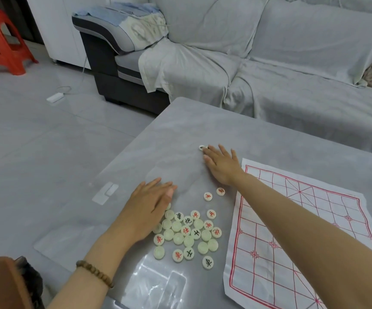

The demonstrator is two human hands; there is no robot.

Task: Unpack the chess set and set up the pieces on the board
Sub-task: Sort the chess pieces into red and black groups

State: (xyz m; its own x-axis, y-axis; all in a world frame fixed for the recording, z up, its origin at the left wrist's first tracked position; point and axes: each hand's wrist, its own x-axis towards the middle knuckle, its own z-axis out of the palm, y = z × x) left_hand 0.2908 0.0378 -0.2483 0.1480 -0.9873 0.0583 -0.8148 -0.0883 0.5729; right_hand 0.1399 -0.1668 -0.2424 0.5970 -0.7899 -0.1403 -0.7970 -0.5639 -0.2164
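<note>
A heap of round white chess pieces [188,235], some showing red or black characters and some blank side up, lies on the grey table [270,139]. The paper board [296,237] with red lines lies flat to the right of the heap, with no pieces on it. My left hand [151,206] rests flat on the table at the heap's left edge, fingers together, covering a few pieces. My right hand [222,165] reaches far across, fingers spread, its fingertips touching a lone stray piece [201,147]. Two red-marked pieces [214,194] lie apart between heap and board.
A clear plastic bag or case [158,284] lies at the table's near edge. A small white object [106,192] sits on the table's left side. A grey covered sofa [270,63] stands behind the table, a red stool [0,43] far left, a white adapter [55,98] on the floor.
</note>
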